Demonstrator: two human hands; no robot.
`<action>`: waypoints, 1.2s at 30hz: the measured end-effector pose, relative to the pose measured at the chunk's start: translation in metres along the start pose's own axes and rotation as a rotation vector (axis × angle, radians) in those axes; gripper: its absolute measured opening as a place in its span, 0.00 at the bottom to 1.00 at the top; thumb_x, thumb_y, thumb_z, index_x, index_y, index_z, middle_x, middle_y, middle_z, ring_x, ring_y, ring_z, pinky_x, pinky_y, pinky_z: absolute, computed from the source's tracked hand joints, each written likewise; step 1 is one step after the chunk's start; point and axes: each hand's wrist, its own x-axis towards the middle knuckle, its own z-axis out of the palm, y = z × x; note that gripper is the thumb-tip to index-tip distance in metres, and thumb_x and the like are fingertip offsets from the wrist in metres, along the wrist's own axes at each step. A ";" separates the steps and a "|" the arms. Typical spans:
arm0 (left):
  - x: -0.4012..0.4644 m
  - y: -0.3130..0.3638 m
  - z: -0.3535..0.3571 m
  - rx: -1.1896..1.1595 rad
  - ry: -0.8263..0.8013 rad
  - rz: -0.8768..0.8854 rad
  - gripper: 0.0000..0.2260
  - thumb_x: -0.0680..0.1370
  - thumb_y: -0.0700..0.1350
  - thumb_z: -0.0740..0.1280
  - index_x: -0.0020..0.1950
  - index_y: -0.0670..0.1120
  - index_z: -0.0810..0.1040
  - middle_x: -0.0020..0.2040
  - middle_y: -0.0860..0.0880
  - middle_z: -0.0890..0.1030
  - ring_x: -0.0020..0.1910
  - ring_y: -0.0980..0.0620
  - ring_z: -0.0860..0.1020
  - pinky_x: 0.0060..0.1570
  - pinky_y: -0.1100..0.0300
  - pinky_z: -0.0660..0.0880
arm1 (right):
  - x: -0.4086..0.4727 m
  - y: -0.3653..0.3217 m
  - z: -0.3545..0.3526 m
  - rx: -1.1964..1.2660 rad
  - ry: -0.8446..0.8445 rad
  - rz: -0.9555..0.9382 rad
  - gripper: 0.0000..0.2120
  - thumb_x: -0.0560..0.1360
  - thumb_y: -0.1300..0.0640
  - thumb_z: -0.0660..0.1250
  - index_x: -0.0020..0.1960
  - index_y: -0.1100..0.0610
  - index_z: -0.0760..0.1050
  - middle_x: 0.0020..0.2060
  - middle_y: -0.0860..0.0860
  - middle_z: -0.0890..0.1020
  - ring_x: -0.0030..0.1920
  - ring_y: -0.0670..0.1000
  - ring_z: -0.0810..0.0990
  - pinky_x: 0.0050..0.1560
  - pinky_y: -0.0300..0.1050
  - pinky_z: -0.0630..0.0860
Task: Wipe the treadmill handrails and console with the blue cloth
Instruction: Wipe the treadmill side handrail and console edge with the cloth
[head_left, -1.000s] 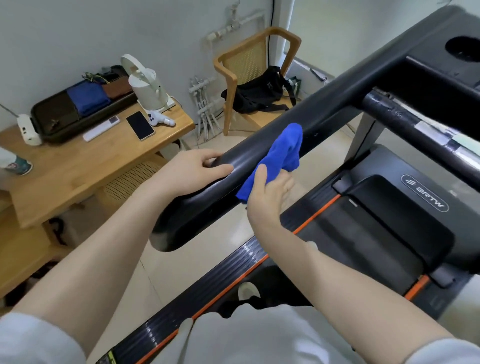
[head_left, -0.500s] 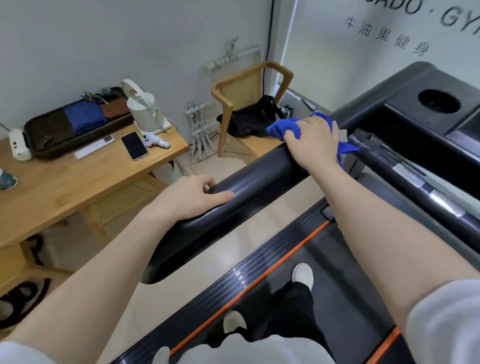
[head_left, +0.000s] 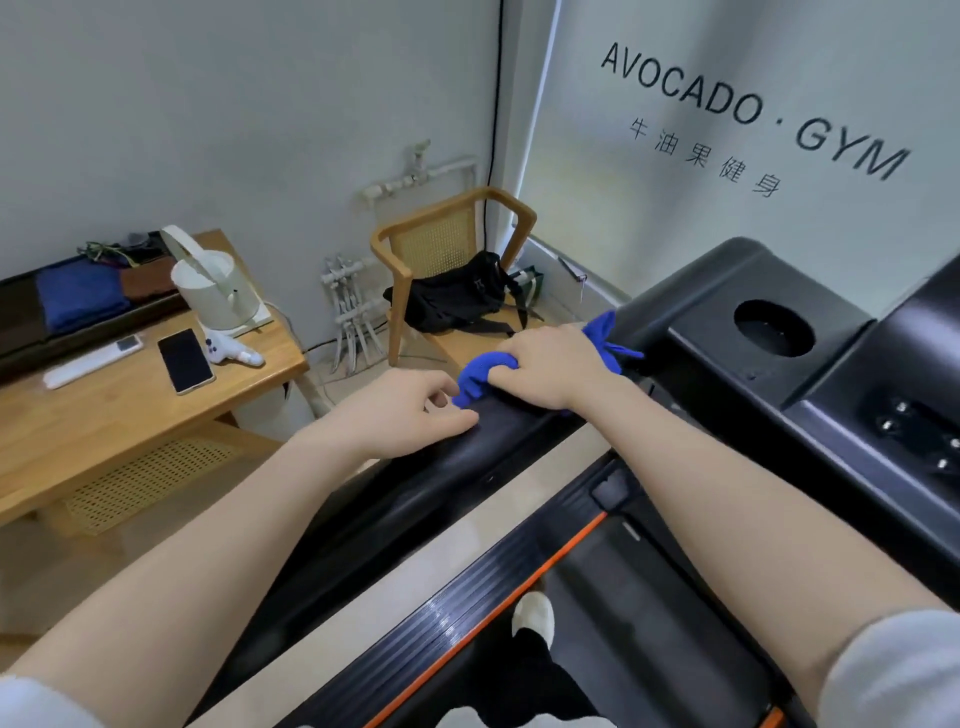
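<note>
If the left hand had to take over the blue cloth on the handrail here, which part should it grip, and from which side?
Probably the bunched end of the cloth sticking out from under the right hand, approached along the handrail from the near side. That bulge is free, thick enough to pinch, and sits just past the left hand. The far tail by the console lies beyond the right hand.

- We see soft, even daylight from the frosted window (head_left: 727, 156).
- Mild sheen on the black handrail (head_left: 498, 431).
- Wide-angle bending at edges; slight blur throughout, shadows faint.
</note>
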 end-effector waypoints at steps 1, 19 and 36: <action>0.012 0.009 0.001 0.000 -0.021 0.000 0.20 0.74 0.59 0.64 0.63 0.51 0.74 0.57 0.52 0.79 0.54 0.53 0.77 0.55 0.57 0.74 | 0.004 0.022 -0.003 -0.009 -0.009 0.033 0.17 0.73 0.44 0.55 0.30 0.51 0.63 0.31 0.48 0.73 0.38 0.54 0.73 0.42 0.48 0.65; 0.134 0.099 0.011 0.060 -0.213 0.020 0.37 0.63 0.74 0.56 0.56 0.47 0.77 0.52 0.46 0.82 0.50 0.47 0.80 0.54 0.45 0.75 | 0.047 0.114 -0.020 -0.021 -0.237 0.014 0.20 0.75 0.42 0.54 0.29 0.53 0.64 0.30 0.49 0.71 0.38 0.54 0.72 0.35 0.43 0.62; 0.168 0.142 0.030 0.037 -0.166 0.106 0.33 0.73 0.59 0.65 0.74 0.53 0.58 0.67 0.48 0.73 0.61 0.49 0.73 0.49 0.64 0.65 | 0.018 0.241 -0.030 0.116 0.255 0.620 0.18 0.77 0.51 0.52 0.58 0.58 0.75 0.64 0.55 0.74 0.67 0.57 0.66 0.66 0.57 0.60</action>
